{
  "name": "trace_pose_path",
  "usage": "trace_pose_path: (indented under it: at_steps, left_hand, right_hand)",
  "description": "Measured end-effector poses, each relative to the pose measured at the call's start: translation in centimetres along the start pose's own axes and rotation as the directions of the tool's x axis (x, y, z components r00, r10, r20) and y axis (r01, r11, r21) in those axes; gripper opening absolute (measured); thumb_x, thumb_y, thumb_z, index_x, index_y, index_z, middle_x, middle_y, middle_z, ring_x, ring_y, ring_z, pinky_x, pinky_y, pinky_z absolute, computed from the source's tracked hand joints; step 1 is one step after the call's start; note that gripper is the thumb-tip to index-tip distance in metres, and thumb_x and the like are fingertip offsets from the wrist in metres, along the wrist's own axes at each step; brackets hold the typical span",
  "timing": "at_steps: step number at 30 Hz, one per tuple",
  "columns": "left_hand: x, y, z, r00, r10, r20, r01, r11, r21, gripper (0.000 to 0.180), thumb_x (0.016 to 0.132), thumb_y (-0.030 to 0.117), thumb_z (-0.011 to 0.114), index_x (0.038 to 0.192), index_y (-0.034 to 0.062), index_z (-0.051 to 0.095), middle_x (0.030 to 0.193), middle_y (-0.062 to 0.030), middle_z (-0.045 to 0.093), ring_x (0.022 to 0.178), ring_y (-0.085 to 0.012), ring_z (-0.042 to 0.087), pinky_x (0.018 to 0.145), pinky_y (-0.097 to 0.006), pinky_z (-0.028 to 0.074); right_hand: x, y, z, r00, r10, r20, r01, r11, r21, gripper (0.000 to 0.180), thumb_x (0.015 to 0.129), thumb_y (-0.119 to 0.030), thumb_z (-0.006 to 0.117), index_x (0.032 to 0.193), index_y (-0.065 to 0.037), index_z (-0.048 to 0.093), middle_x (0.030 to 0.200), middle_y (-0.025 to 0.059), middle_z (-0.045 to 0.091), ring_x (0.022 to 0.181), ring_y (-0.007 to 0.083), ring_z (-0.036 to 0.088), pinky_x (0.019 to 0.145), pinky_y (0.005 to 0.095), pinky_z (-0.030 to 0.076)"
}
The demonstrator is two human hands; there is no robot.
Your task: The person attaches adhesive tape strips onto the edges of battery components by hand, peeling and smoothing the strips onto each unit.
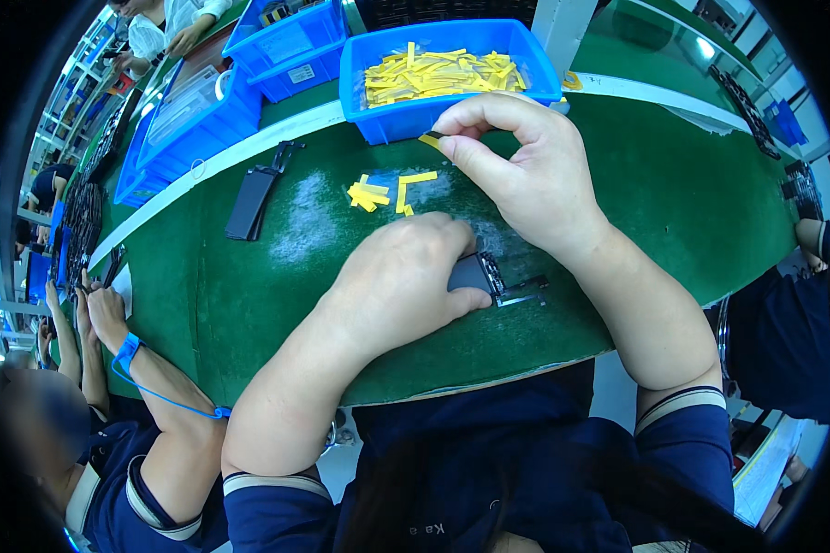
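Note:
My left hand (401,276) presses down on a small dark grey part (478,275) that lies on the green mat (249,304), its fingers curled over the part's left end. Thin metal pieces (524,289) stick out from the part to the right. My right hand (516,161) hovers above and behind it, pinching a small yellow strip (431,140) between thumb and forefinger. A little pile of the same yellow strips (383,192) lies on the mat just behind my left hand.
A blue bin (438,69) full of yellow strips stands at the back of the mat. Other blue bins (221,101) stand to its left. A flat dark part (254,198) lies at the left. Another person's forearms with a blue wrist strap (127,348) are at my left.

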State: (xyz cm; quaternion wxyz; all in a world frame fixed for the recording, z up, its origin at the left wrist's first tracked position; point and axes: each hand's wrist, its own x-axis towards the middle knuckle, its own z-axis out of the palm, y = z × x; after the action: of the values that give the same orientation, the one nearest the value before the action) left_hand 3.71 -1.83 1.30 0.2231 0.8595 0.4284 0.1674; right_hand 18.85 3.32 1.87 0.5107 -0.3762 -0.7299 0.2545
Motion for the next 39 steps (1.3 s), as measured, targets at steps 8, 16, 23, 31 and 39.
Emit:
trace_pose_path:
  at_steps: [8, 16, 23, 31, 39]
  left_hand:
    - [0.5, -2.8, -1.4, 0.942, -0.269, -0.2, 0.104, 0.801, -0.589, 0.016, 0.084, 0.008, 0.061, 0.096, -0.0015, 0.056, 0.078, -0.0099, 0.063, 0.07, -0.0157, 0.06, 0.064, -0.029, 0.047]
    - [0.6, -2.7, -1.6, 0.935, -0.286, -0.212, 0.027, 0.651, -0.758, 0.015, 0.087, 0.007, 0.057, 0.101, 0.0, 0.056, 0.079, -0.0022, 0.065, 0.07, -0.0035, 0.054, 0.063, -0.02, 0.043]
    - [0.6, -2.6, -1.4, 0.933, -0.29, -0.211, 0.029, 0.648, -0.761, 0.017, 0.087, 0.007, 0.058, 0.102, 0.0001, 0.057, 0.08, -0.0023, 0.066, 0.071, -0.0037, 0.055, 0.064, -0.02, 0.043]
    - [0.6, -2.6, -1.0, 0.913, -0.318, -0.254, 0.052, 0.709, -0.703, 0.018, 0.085, 0.011, 0.061, 0.099, 0.0012, 0.058, 0.067, -0.0004, 0.059, 0.061, -0.0048, 0.047, 0.057, -0.023, 0.04]
    - [0.5, -2.4, -1.1, 0.871, -0.324, -0.37, -0.015, 0.735, -0.678, 0.017, 0.086, 0.009, 0.06, 0.1, -0.0003, 0.057, 0.074, -0.0022, 0.063, 0.065, -0.0048, 0.05, 0.059, -0.022, 0.042]
  right_hand:
    - [-0.1, 0.0, -0.1, 0.998, 0.046, 0.049, -0.05, 0.995, 0.09, 0.012, 0.077, -0.01, 0.067, 0.084, -0.001, 0.069, 0.078, 0.0086, 0.067, 0.072, 0.0179, 0.064, 0.07, 0.0281, 0.05]
    - [-0.1, 0.0, -0.1, 0.984, 0.16, 0.079, -0.169, 0.979, 0.115, 0.012, 0.077, -0.012, 0.068, 0.082, -0.002, 0.07, 0.078, 0.0083, 0.068, 0.071, 0.0146, 0.064, 0.067, 0.0264, 0.049]
    - [-0.2, -0.5, -0.1, 0.995, 0.087, 0.043, -0.086, 0.996, -0.007, 0.011, 0.077, -0.014, 0.067, 0.08, -0.003, 0.07, 0.075, 0.0072, 0.068, 0.066, 0.0152, 0.063, 0.063, 0.0268, 0.05]
    - [-0.5, -0.4, 0.6, 0.998, -0.051, -0.034, 0.047, 0.993, -0.113, 0.008, 0.073, -0.011, 0.066, 0.075, -0.003, 0.066, 0.069, 0.0087, 0.064, 0.066, 0.0211, 0.061, 0.063, 0.0311, 0.049]
    - [-0.3, 0.0, 0.2, 0.98, -0.198, 0.023, 0.198, 0.956, -0.216, 0.008, 0.071, -0.009, 0.066, 0.073, -0.003, 0.062, 0.079, 0.0105, 0.061, 0.08, 0.0269, 0.058, 0.073, 0.0368, 0.046]
